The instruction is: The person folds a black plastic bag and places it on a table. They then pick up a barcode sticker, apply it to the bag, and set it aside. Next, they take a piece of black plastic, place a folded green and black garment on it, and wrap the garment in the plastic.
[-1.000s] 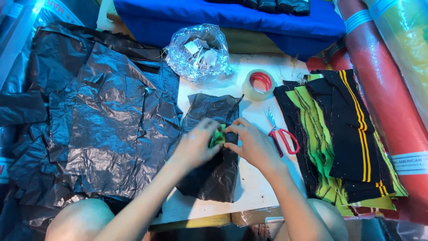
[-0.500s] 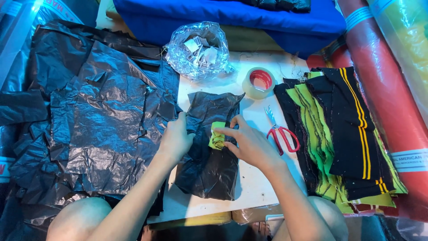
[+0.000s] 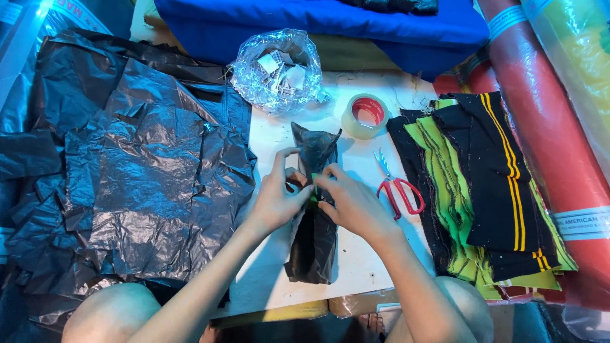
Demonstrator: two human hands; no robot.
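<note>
Black plastic sheets point(image 3: 140, 171) are lying spread at far left, overlapping the counter point(image 3: 273, 136) edge, likely a stock pile kept within reach. Left hand point(image 3: 279, 197) is pinching the folded black bag point(image 3: 314, 222) at mid-length, fingers point(image 3: 284, 154) partly raised; right hand point(image 3: 349, 203) is pressing against it from the other side, fingers clenched on the fold with a green scrap point(image 3: 313, 194) showing between. Both are holding the bag narrow, probably to keep the wrap closed. The bag is lying lengthwise at counter centre. Clear bag of tags point(image 3: 276, 70) and tape roll point(image 3: 363, 115) are sitting behind; red scissors point(image 3: 397, 190) just right; fabric stack point(image 3: 483, 184) farther right.
</note>
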